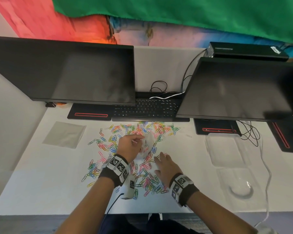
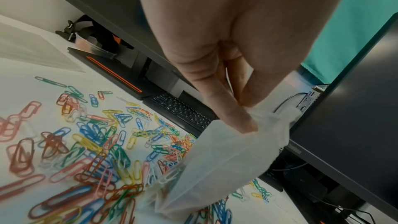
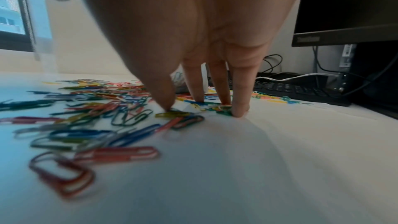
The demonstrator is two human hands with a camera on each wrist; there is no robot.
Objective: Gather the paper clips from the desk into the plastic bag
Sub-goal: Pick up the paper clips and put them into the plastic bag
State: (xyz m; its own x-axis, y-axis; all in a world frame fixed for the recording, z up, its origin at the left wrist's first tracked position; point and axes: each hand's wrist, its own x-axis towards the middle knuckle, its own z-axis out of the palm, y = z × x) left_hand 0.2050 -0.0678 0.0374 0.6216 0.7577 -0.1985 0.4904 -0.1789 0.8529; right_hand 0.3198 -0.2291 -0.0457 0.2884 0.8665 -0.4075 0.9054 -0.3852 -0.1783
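Dozens of coloured wire paper clips (image 1: 139,149) lie scattered over the white desk top (image 1: 41,183) in the head view, all around both hands. The left hand (image 1: 130,146) is raised a little, its fingers curled on the clear, crumpled plastic bag (image 1: 147,144), which hangs just right of them and reaches down among the clips. The right hand (image 1: 164,166) lies low over the clips, fingers stretched forward and spread, nothing held in it. Beyond the fingers sit a black keyboard (image 1: 147,108) and two dark monitors (image 1: 71,73).

From the left wrist, the thumb and fingers (image 2: 232,113) pinch the bag's top edge (image 2: 226,156); the bag droops below them onto the pile of clips (image 2: 96,142), its mouth facing left.

From the right wrist, the straight fingertips (image 3: 239,108) and thumb press down on the desk (image 3: 237,168), touching a few clips (image 3: 178,114) between them; more clips spread left of the thumb. The fingers stand apart, gripping nothing.
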